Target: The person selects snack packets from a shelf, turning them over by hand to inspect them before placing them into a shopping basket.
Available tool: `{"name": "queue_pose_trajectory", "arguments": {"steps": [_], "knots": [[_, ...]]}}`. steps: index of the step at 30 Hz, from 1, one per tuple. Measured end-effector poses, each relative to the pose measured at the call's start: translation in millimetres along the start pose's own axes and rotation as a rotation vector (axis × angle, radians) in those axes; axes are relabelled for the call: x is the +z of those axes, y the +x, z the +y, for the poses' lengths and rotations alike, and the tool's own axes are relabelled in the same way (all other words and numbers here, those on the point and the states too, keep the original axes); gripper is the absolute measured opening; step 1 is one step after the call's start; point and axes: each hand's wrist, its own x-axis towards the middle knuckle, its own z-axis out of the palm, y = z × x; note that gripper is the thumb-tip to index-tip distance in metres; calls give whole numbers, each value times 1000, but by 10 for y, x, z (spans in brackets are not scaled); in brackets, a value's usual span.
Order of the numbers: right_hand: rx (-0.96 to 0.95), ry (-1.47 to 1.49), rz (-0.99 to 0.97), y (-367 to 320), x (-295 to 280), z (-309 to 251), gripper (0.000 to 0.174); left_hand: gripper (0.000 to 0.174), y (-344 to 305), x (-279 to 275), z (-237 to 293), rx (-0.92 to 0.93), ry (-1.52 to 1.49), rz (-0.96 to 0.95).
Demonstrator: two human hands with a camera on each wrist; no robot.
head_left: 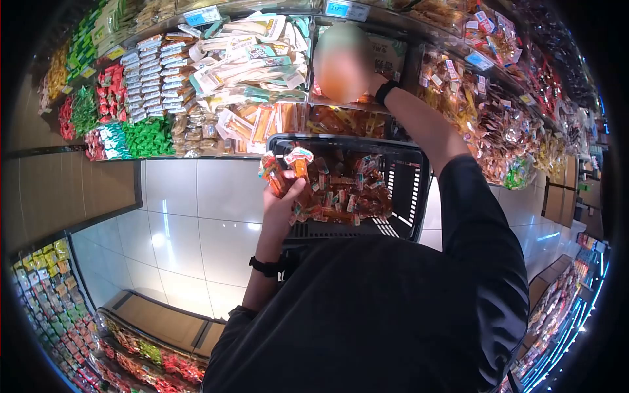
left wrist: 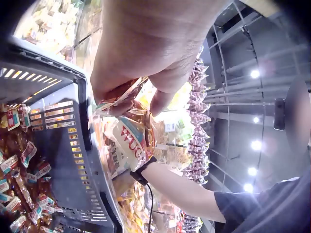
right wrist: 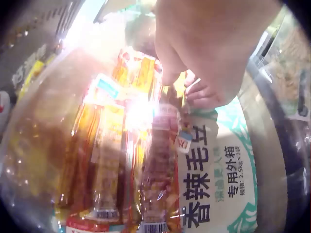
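My left hand (head_left: 282, 204) grips two orange-red snack packets (head_left: 300, 165) above the left side of a black basket (head_left: 419, 196). In the left wrist view, the fingers of that hand (left wrist: 146, 63) curl round crinkled wrappers (left wrist: 141, 114). Reaching into a shelf compartment, my right hand (head_left: 376, 85) is partly covered by a blurred patch in the head view. The right wrist view shows this hand (right wrist: 214, 53) with curled fingers pinching the end of a packet (right wrist: 176, 94), beside several red and yellow packets (right wrist: 104, 160) and a printed white-and-green carton (right wrist: 218, 174).
Many similar packets (head_left: 354, 196) lie in the basket. Shelf bins hold wrapped snacks (head_left: 249, 52) at the left and bagged snacks (head_left: 452, 92) at the right. Tiled floor (head_left: 177, 229) shows left of the basket, with another display (head_left: 151, 354) at the lower left.
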Motion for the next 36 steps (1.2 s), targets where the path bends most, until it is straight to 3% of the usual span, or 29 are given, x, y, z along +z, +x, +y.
{"name": "queue_pose_trajectory", "arguments": {"steps": [1,3,6,8,10,11,12,13,15,17,19,21,23,26,27,30,31,33,34,36], "knots": [[1,-2,-3,-44,-137,-62,38,23,-14,9,32,6,-2,-16],[18,138,210,-217,-399,-234,33,24,-20,8,51,10,-8,-37],[27,594,307,-659,-602,-698,18,22,-40,62,73,55,1,-50],[143,1040,-118,-1072,-1057,-1294,21,21,-43,122,60,42,58,-59],[302,1491,-390,-1419,-1100,-1737,22,24,-22,86,5,-17,188,-62],[424,1501,-417,-1577,-1151,-1916,24,24,-26,130,-18,-22,189,-72],[359,1383,-346,-1697,-1158,-2040,26,24,-31,177,-25,11,164,-150],[532,1487,-383,-1743,-1343,-2165,26,24,-39,223,-27,43,139,-227],[565,1556,-168,-1919,-913,-2206,28,23,-58,338,-39,73,127,-228],[625,1592,-138,-1992,-847,-2206,28,22,-77,396,-33,20,125,-231],[676,1626,-110,-1963,-931,-2185,28,19,-94,451,29,2,139,-245],[816,1733,145,-1884,-1066,-2095,28,17,-94,461,49,-10,192,-167],[814,1843,166,-1775,-1223,-1832,29,16,-61,398,48,24,265,-147],[828,1327,304,-1515,-1085,-1229,26,15,-24,307,62,14,115,-114],[651,1002,370,-1392,-972,-946,30,15,-27,283,78,15,110,-108],[481,445,232,-880,-955,-462,29,14,-16,233,120,-4,101,-104],[472,447,230,-696,-769,-230,29,14,-5,218,95,-3,103,-102],[131,-21,300,-400,-322,181,30,13,7,193,59,4,105,-95],[187,-136,33,-220,-337,204,27,13,17,188,50,7,113,-101],[61,-118,106,-77,-298,235,25,13,4,200,50,12,88,-110]]}}
